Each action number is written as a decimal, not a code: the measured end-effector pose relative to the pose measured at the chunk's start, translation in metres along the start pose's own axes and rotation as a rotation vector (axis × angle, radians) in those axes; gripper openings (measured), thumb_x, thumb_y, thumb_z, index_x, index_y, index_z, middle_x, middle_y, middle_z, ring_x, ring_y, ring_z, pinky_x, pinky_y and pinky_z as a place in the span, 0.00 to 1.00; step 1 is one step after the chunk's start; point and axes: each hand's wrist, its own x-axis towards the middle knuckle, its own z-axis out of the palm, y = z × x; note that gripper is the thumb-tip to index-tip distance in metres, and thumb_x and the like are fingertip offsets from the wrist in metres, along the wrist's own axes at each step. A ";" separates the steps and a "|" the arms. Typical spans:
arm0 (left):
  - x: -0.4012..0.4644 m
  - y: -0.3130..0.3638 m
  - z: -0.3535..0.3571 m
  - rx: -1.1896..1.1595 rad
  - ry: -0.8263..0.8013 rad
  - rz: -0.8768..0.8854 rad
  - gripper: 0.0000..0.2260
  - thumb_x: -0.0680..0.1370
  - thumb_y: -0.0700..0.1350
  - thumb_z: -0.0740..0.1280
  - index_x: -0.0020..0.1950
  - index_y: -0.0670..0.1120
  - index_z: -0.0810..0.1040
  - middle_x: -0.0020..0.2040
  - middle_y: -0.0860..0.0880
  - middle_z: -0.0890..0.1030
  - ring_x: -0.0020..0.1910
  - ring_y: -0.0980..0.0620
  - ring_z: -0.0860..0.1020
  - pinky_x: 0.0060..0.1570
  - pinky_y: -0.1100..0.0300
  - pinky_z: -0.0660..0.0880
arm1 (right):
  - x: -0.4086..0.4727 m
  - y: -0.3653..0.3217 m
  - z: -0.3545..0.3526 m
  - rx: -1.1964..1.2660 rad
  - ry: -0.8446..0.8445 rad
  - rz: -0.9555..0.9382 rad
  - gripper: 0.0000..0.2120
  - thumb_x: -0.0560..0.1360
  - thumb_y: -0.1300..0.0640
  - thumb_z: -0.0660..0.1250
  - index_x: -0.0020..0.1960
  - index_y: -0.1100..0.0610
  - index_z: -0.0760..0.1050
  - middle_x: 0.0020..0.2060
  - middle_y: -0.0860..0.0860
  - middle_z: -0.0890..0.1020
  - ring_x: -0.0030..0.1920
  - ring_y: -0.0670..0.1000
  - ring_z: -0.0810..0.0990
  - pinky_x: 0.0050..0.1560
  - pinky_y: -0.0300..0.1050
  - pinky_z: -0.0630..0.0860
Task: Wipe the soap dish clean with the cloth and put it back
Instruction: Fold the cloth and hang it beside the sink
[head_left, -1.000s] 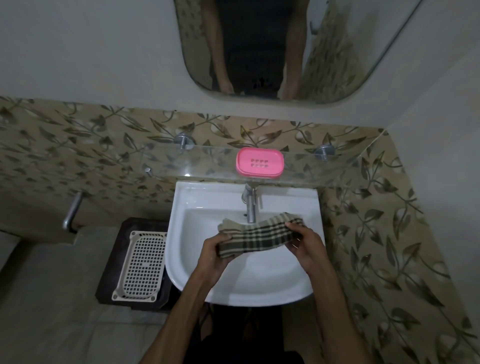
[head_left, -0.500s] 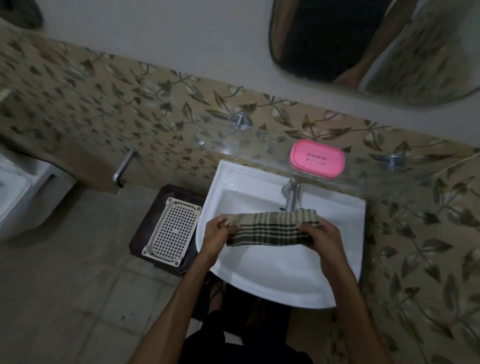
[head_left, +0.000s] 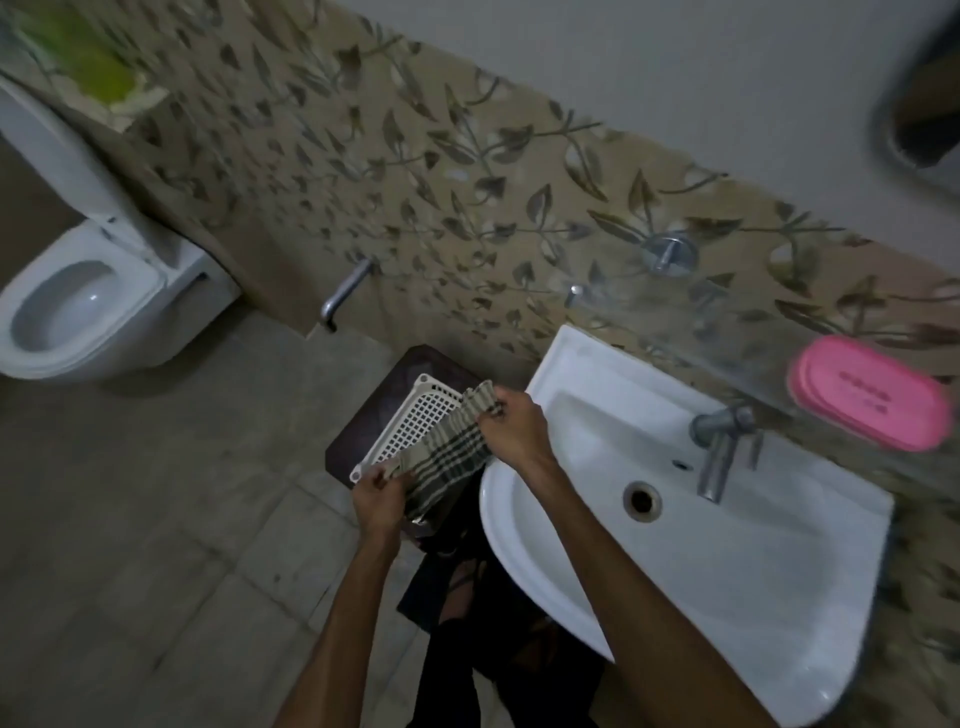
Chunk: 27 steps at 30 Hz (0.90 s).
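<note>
Cloth (head_left: 448, 453), checked in dark and pale bands, is stretched between your two hands, low in the view and left of the sink's rim. Your left hand (head_left: 378, 500) grips its nearer end, fingers curled round the fabric. Your right hand (head_left: 511, 427) pinches the farther end, fingers bunched on the gathered edge. The cloth hangs slack between them and droops a little past your left hand.

Just beyond your hands a white plastic basket (head_left: 410, 422) with a grid bottom lies on a dark stand (head_left: 382, 400) on the floor; the cloth overlaps the basket from where you look. To your right the white sink (head_left: 737, 561) juts from the wall, its drain open and a metal tap (head_left: 719, 441) at the back edge.

Above and behind the tap, the pink soap dish (head_left: 868, 399) sits on a glass shelf (head_left: 691, 322) fixed to the leaf-patterned tiles (head_left: 415, 171). It is well apart from both hands and from the cloth.

Farther left, a metal spout (head_left: 347, 293) sticks out of the tiled wall near the floor. Beyond that stands a white toilet (head_left: 88, 306) with its lid raised. At the far left top, a blurred green patch (head_left: 88, 62) shows; you cannot tell what it is.
</note>
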 end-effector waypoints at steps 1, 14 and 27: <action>0.015 -0.008 -0.003 0.008 0.005 -0.020 0.07 0.73 0.32 0.72 0.50 0.36 0.82 0.44 0.40 0.84 0.44 0.42 0.83 0.47 0.47 0.81 | 0.013 -0.003 0.014 -0.041 -0.017 0.005 0.07 0.75 0.60 0.66 0.50 0.57 0.81 0.48 0.55 0.86 0.50 0.58 0.82 0.47 0.45 0.74; 0.157 -0.097 0.004 0.206 0.050 -0.059 0.14 0.71 0.40 0.71 0.57 0.42 0.80 0.47 0.43 0.84 0.51 0.39 0.83 0.54 0.50 0.78 | 0.185 0.042 0.140 -0.333 -0.195 0.112 0.04 0.74 0.58 0.69 0.43 0.58 0.81 0.39 0.55 0.81 0.43 0.57 0.81 0.43 0.45 0.73; 0.182 -0.121 0.035 1.283 -0.354 0.619 0.29 0.70 0.40 0.68 0.72 0.41 0.74 0.75 0.37 0.69 0.74 0.34 0.67 0.73 0.40 0.66 | 0.191 0.090 0.205 -0.884 -0.312 -0.107 0.16 0.78 0.60 0.66 0.65 0.59 0.76 0.65 0.58 0.80 0.68 0.60 0.78 0.65 0.55 0.76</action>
